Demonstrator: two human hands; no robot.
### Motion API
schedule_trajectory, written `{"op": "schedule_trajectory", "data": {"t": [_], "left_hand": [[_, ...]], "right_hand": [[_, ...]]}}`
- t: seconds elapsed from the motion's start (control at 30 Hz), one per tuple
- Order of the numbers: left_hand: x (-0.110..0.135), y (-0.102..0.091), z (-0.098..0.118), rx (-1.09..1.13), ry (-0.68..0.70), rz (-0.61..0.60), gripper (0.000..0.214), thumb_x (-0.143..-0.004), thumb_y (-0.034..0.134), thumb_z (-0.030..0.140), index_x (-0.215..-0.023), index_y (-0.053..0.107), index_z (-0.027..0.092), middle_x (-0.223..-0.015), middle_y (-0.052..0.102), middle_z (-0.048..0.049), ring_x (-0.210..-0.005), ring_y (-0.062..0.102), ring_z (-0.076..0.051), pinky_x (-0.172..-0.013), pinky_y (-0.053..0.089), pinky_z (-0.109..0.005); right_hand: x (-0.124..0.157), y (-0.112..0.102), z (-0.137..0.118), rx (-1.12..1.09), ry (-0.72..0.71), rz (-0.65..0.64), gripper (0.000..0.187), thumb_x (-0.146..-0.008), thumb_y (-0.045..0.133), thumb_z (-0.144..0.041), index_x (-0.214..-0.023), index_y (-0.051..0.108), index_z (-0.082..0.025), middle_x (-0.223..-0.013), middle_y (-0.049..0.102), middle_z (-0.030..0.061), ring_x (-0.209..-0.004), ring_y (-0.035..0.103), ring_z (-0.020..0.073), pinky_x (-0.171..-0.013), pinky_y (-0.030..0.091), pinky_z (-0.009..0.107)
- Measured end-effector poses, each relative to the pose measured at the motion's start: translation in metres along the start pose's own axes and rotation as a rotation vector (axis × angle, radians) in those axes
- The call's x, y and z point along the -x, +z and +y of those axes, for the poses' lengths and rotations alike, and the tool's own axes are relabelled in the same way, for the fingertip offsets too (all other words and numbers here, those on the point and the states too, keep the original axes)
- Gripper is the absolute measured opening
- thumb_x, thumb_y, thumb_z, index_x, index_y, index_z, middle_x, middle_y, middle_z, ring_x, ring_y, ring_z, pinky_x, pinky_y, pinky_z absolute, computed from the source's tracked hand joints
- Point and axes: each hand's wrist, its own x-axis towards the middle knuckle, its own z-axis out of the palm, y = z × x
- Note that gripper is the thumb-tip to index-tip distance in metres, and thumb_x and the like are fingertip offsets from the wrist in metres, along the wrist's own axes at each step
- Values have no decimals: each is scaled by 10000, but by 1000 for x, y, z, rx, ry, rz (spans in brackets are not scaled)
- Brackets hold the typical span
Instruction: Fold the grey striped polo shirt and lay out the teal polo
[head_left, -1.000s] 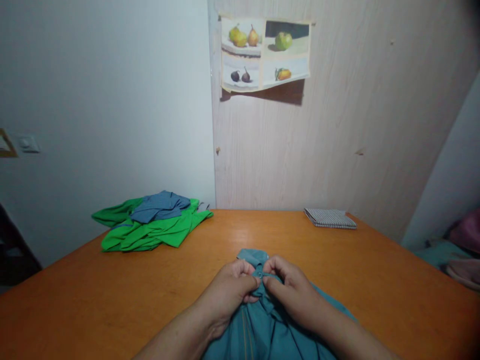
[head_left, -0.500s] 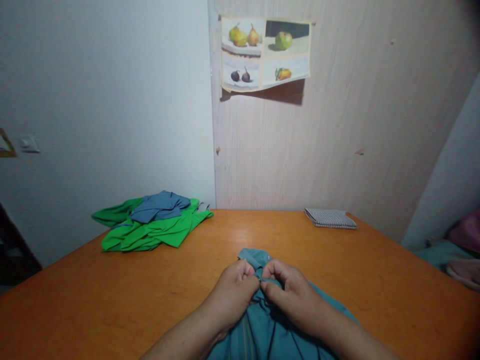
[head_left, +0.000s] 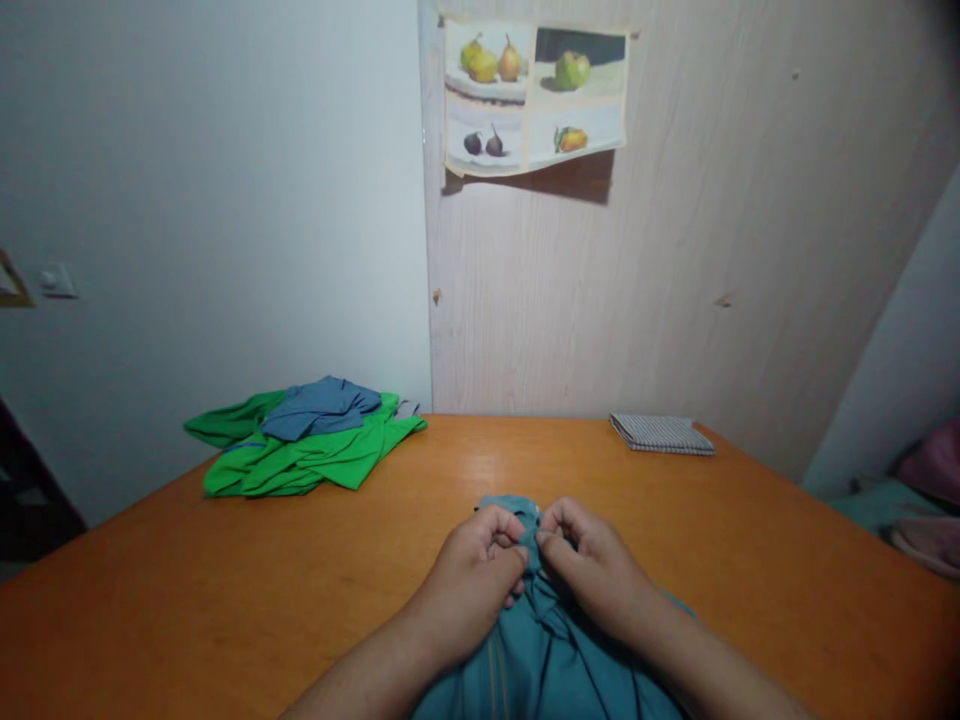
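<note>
A teal garment (head_left: pixel 525 660) with pale double stitching lies bunched at the near edge of the table, its narrow upper part reaching away from me. My left hand (head_left: pixel 484 570) pinches the fabric of that upper part from the left, thumb against fingers. From the right, my right hand (head_left: pixel 581 555) pinches the same part close beside it, fingers curled. Between the fingertips only a small strip of cloth shows; the exact detail gripped there is too small to make out. Both forearms cover parts of the garment's sides.
An orange-brown wooden table (head_left: pixel 262 590) spreads around the garment. Bright green cloth (head_left: pixel 330 460) with a blue-grey cloth (head_left: pixel 322 408) on top is heaped at the back left. A folded checked cloth (head_left: pixel 660 435) lies at the back right. Fruit pictures (head_left: pixel 536 95) hang on the wall.
Both hands have shifted slightly up and away along the teal garment, still pinching it. The right hand's fingers have risen a little. The cloths on the table have stayed put.
</note>
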Motion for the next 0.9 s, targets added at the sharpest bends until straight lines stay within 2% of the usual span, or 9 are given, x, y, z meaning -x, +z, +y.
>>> {"op": "schedule_trajectory", "data": {"t": [0.17, 0.27, 0.4, 0.57, 0.63, 0.7, 0.8, 0.9], "left_hand": [[-1, -3, -2, 4, -27, 98, 135, -820, 556, 277, -918, 491, 212, -628, 503, 66, -512, 503, -108, -485, 378, -211], [-3, -5, -7, 7, -30, 73, 132, -788, 575, 247, -892, 503, 207, -651, 476, 70, -524, 501, -100, -498, 374, -208], [-7, -6, -17, -39, 20, 73, 168, -769, 618, 250, -908, 542, 194, -676, 485, 62, -554, 456, -100, -526, 339, -216], [-12, -10, -25, -259, 222, 139, 123, -765, 666, 225, -871, 620, 184, -818, 569, -1, -804, 538, -162, -704, 390, -247], [-12, -11, -24, -330, 256, 121, 38, -796, 629, 213, -820, 624, 185, -817, 574, -10, -817, 537, -172, -724, 384, -259], [-10, -11, -22, -370, 263, 106, 67, -824, 595, 215, -767, 609, 185, -787, 569, -10, -798, 531, -174, -710, 370, -263], [-7, -7, -16, -373, 253, 118, 116, -854, 571, 236, -753, 590, 184, -743, 547, 0, -752, 509, -165, -678, 354, -259], [-2, -2, -9, -309, 232, 112, 129, -872, 557, 255, -767, 582, 183, -710, 515, 17, -693, 475, -147, -654, 353, -251]], "right_hand": [[-5, -13, -2, -173, 79, 138, 214, -874, 549, -412, -793, 491, -222, -634, 416, -66, -591, 370, 119, -538, 299, 248], [-7, -17, 0, -278, 138, 173, 214, -872, 563, -413, -807, 489, -222, -627, 413, -71, -573, 355, 113, -519, 282, 244], [-6, -16, 3, -385, 181, 124, 199, -863, 590, -383, -805, 501, -215, -643, 431, -63, -576, 360, 110, -517, 290, 243], [-1, -18, -4, -503, 214, -13, 208, -866, 608, -385, -815, 501, -213, -640, 421, -66, -573, 339, 105, -519, 278, 242], [1, -18, -7, -453, 201, -100, 252, -856, 641, -435, -849, 519, -215, -653, 419, -70, -583, 342, 106, -525, 272, 239], [1, -17, -7, -304, 148, -168, 302, -810, 708, -461, -891, 555, -214, -677, 439, -65, -619, 376, 113, -546, 285, 238], [0, -14, -5, -43, 48, -172, 239, -762, 747, -381, -826, 599, -205, -712, 514, -40, -688, 446, 134, -607, 334, 251], [-3, -12, -2, -49, 47, -139, 176, -791, 673, -338, -727, 593, -195, -709, 542, -24, -701, 475, 144, -638, 367, 265]]}}
